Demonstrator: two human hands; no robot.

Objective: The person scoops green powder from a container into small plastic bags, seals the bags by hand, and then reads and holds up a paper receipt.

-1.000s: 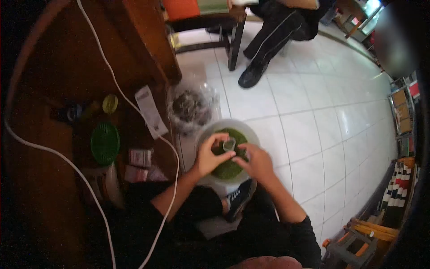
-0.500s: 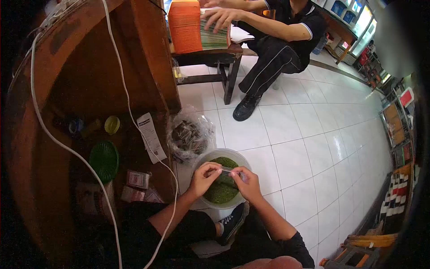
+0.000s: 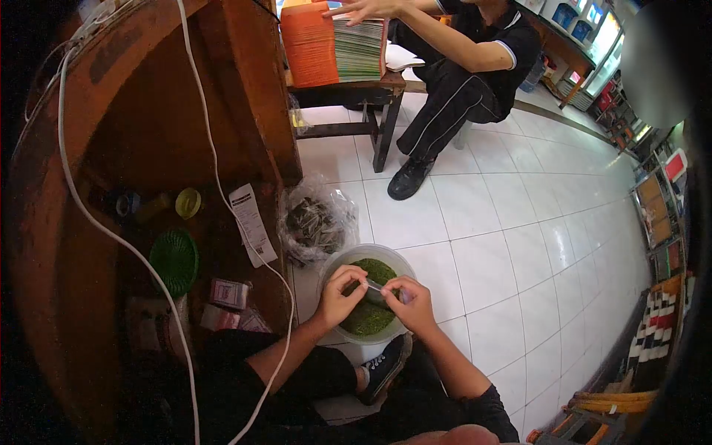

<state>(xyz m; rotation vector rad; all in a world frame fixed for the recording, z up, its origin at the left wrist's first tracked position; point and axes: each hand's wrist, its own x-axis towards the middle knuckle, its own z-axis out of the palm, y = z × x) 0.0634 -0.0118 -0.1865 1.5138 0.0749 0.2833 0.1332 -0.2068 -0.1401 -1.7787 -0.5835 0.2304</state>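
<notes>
My left hand [image 3: 341,295] and my right hand [image 3: 412,302] pinch the two sides of a small clear plastic bag [image 3: 376,293], stretched between the fingertips. Both are closed, thumbs against fingers. Just below the bag stands a round translucent tub [image 3: 405,267] with finely shredded green material [image 3: 367,323] in it. The bag is see-through, and I cannot tell whether anything is inside.
A clear bag of dark dry scraps [image 3: 320,222] leans beside the tub. A white cable [image 3: 111,241] loops across my left. Shelf items include a green basket [image 3: 175,261], a paper slip [image 3: 254,226] and small packets [image 3: 230,294]. Opposite, a person [image 3: 475,55] handles stacked orange-and-green booklets [image 3: 311,48] on a wooden stool [image 3: 348,95].
The small bag hangs lower between my fingers, showing more of its face. The other person's hand has shifted up and left over the stack.
</notes>
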